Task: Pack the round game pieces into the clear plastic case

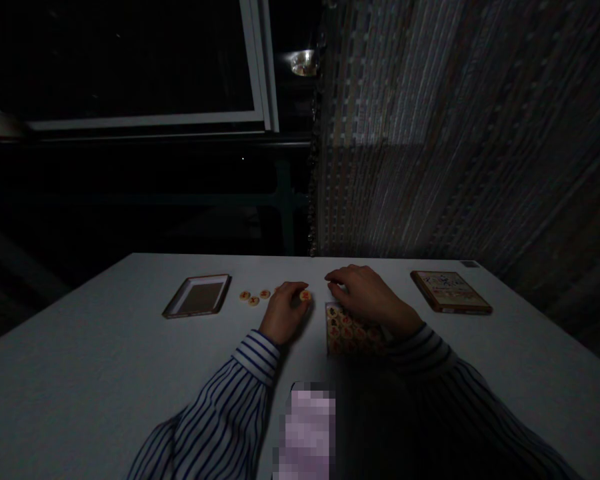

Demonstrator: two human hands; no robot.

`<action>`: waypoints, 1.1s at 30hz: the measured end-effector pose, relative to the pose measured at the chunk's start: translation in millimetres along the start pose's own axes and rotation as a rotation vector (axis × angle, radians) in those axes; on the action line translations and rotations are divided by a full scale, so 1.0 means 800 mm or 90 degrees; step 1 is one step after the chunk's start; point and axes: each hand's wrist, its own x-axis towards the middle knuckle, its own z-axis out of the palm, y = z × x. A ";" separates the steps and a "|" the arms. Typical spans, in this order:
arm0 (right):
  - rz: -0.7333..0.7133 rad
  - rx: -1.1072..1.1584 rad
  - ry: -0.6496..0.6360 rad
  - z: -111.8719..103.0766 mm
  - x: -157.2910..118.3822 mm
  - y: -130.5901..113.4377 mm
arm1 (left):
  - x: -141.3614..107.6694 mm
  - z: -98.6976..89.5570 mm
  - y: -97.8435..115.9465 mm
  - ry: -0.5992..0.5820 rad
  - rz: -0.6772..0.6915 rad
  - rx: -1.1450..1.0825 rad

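A round Chinese chess piece [305, 295] with a red character is pinched between the thumb and fingers of my left hand [283, 312]. Just left of that hand, several similar red-marked pieces [253, 301] lie loose on the white table. My right hand [367, 293] hovers over the far side of an open box of chess pieces [347, 331] and partly covers it. Its thumb and forefinger are a little apart, with nothing visible between them. Pieces with red and dark characters sit in rows in the box; its right part is in shadow beneath my wrist.
A shallow empty tray-like lid [198, 296] lies on the left of the table [105, 347]. On the right is a flat box with a printed top [450, 291]. A phone [307, 430], its screen blurred, lies nearest me. A woven curtain [405, 133] hangs behind.
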 end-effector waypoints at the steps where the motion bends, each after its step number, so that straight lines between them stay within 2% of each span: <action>1: 0.001 -0.001 -0.003 -0.001 0.000 0.000 | -0.003 0.002 -0.002 0.007 -0.015 -0.022; 8: -0.007 -0.007 -0.010 -0.001 -0.001 -0.005 | -0.021 0.004 0.006 -0.007 -0.207 -0.203; 12: -0.018 -0.002 -0.043 0.005 -0.002 -0.005 | -0.032 0.011 0.013 0.012 -0.260 -0.329; 18: -0.084 0.072 -0.151 0.015 -0.005 -0.004 | -0.045 0.033 0.011 -0.020 -0.267 -0.452; 21: -0.098 0.095 -0.186 0.016 -0.005 -0.006 | -0.048 0.038 0.012 -0.006 -0.279 -0.498; 27: -0.096 0.122 -0.230 0.016 -0.005 -0.008 | -0.050 0.037 0.017 -0.011 -0.304 -0.550; 33: -0.105 0.148 -0.226 0.020 -0.003 -0.009 | -0.050 0.033 0.021 -0.015 -0.298 -0.542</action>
